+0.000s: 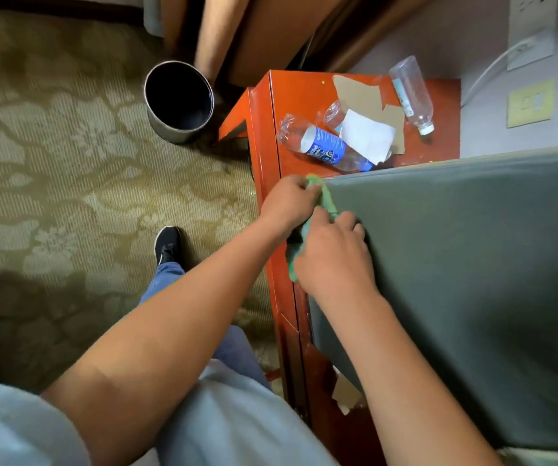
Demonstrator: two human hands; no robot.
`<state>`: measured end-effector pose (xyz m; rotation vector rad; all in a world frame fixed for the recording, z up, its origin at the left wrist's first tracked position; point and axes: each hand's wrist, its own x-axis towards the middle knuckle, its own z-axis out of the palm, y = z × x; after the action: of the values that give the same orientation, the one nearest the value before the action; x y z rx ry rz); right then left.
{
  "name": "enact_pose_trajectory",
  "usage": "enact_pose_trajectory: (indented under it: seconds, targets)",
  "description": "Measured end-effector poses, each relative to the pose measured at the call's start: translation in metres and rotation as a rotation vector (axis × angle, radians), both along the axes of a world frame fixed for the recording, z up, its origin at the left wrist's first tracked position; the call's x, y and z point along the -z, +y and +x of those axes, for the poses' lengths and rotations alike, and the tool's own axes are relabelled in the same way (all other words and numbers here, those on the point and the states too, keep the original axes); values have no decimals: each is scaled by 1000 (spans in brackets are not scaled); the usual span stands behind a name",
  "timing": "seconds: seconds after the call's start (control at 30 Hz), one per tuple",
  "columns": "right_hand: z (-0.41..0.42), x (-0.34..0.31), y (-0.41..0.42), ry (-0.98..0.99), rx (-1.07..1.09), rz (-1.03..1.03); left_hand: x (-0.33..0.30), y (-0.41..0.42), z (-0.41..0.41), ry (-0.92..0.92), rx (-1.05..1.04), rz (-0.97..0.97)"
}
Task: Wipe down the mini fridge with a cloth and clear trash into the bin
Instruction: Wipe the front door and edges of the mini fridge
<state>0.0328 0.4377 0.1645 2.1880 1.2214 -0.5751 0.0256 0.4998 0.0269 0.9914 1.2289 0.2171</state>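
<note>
Both my hands hold the green cloth (325, 200) at the mini fridge (472, 264) top's near-left corner: left hand (287, 201) fingers curled round its far end, right hand (333, 253) gripping the near end (long axis runs twelve to six). Trash bottles (324, 144) lie at twelve on the orange surface (301, 92); bin (178, 100) at ten, open carpet (52, 146) beside it.

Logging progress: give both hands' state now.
Left hand: fingers grip the green cloth.
Right hand: fingers curled on the same cloth.
</note>
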Motion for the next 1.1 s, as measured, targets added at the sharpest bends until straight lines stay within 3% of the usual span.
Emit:
enact_pose_trajectory:
  seconds: [0.23,0.3,0.37,0.47,0.6,0.73,0.8,0.93,1.1]
  targets:
    - [-9,-100,1,-93,-48,419,-138,59,11,-151,175,518]
    - [-4,-113,-5,-111,-64,514,-157,60,15,-160,169,582]
    - [0,-107,-10,-110,-82,536,-152,53,16,-170,102,561]
    - [2,-67,-18,-82,-87,437,-105,29,7,-218,-16,355]
    - [1,13,-41,-56,-101,248,-21,-18,-4,-64,-111,153]
    - [-1,60,-88,32,23,-34,44,-95,-6,126,98,-85]
    - [-2,60,-118,31,18,-143,53,-134,-6,134,165,-171]
    - [6,34,-127,17,-28,-102,27,-135,-2,89,99,-66]
    - [11,2,-86,3,-107,239,-16,-66,5,77,-115,171]
